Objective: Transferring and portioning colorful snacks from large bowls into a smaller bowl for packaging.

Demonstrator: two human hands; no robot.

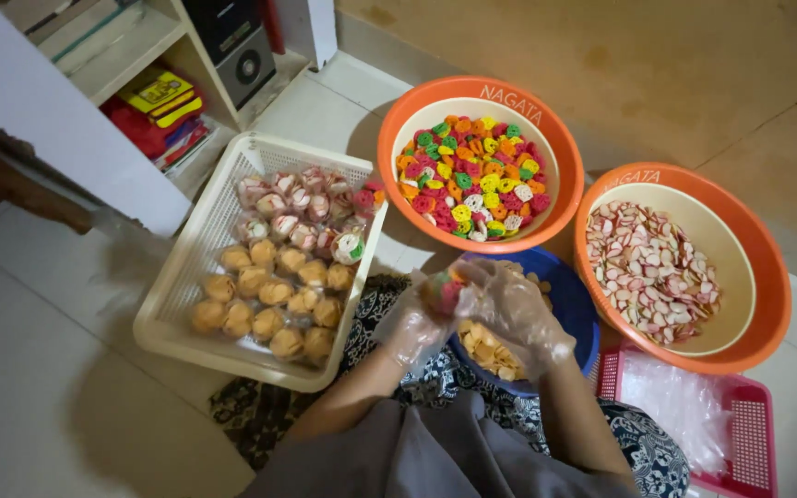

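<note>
Looking down from the head camera, a seated person held a small clear bag of colourful crackers (443, 291) between both hands, above a blue bowl (572, 309) of yellow crackers. Both wore thin plastic gloves: the left hand (410, 325) cupped the bag from beneath, and the right hand (512, 309) closed over its top. Just left sat a cream basket (186, 267) of filled bags. Beyond the hands stood an orange bowl (398, 124) of multicoloured crackers, with another orange basin (767, 267) of pink-and-white crackers to the right, beside a pink tray (754, 433).
</note>
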